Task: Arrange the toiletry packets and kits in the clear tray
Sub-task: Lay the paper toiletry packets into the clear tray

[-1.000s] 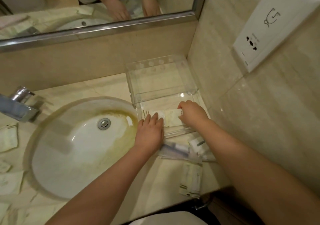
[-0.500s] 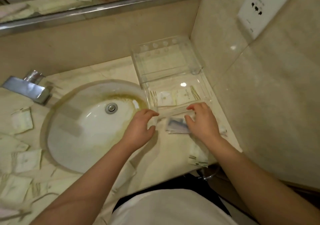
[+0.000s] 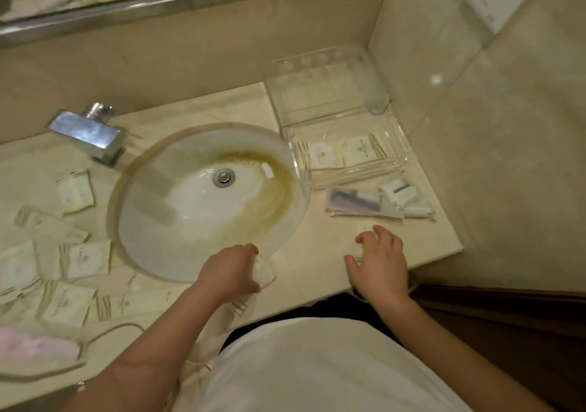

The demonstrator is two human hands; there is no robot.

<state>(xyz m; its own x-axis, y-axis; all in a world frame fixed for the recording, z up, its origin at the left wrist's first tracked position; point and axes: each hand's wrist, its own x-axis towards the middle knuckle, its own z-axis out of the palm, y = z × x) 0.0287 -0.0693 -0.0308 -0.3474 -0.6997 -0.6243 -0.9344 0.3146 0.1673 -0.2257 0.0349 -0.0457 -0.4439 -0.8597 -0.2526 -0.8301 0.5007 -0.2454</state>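
Two packets (image 3: 345, 153) already lie flat side by side in the near compartment of the clear tray (image 3: 400, 145), which sits at the far right corner of the tabletop (image 3: 320, 253), just right of the sink (image 3: 203, 202). Its far, taller compartment looks empty.

Many more packets (image 3: 85, 259) lie scattered on the left side of the tabletop, well apart from the tray and across the sink from it. Just near the tray's front wall lies a clear-wrapped kit (image 3: 358, 202) with a dark item inside, its long axis running left to right, and beside it a smaller white kit (image 3: 400, 191).

The right hand (image 3: 380, 262) hovers near and slightly right of those kits, fingers (image 3: 385, 237) spread and curled over a small pale packet (image 3: 364, 231) at the tabletop's near edge; whether they grip it cannot be told. The left hand (image 3: 231, 269) rests at the sink's near rim, fingers closed around a crumpled white packet (image 3: 263, 273).

The right hand is the nearer to the tray, which lies straight away from its fingertips, past the kits. The packets look thin, cream, printed with a small emblem and green stripes, light and likely to slide.
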